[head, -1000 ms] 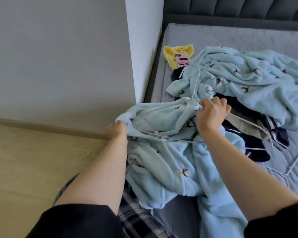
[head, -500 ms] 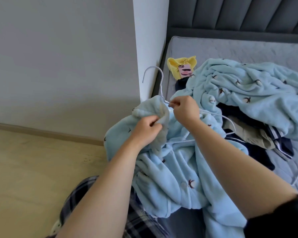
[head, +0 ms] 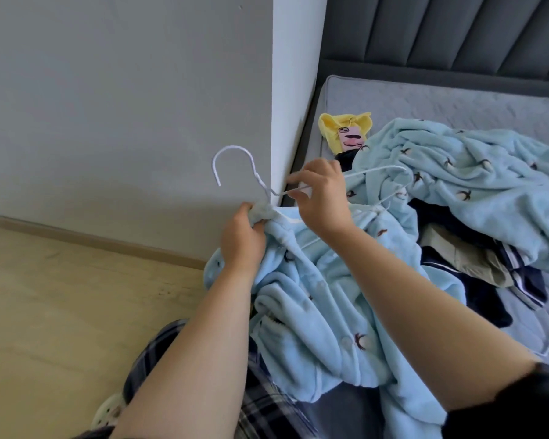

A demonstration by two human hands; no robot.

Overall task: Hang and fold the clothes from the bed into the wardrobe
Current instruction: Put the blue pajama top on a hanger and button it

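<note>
Item: blue fleece top (head: pixel 314 299), near edge of bed (head: pixel 425 99), half on white hanger (head: pixel 235 160).
Left hand (head: pixel 243 239) grips the collar; right hand (head: pixel 322 193) pinches the hanger wire.
Advice: seat both shoulders evenly before lifting.
Writing: none legible.

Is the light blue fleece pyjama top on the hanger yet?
Partly: the left hand bunches its collar at the white wire hanger neck, while the hanger's right arm is bare.

Hanger (head: pixel 235 166) above pyjama top (head: pixel 314 299), clothes pile (head: pixel 476 255) right, on bed (head: pixel 457 99)
</note>
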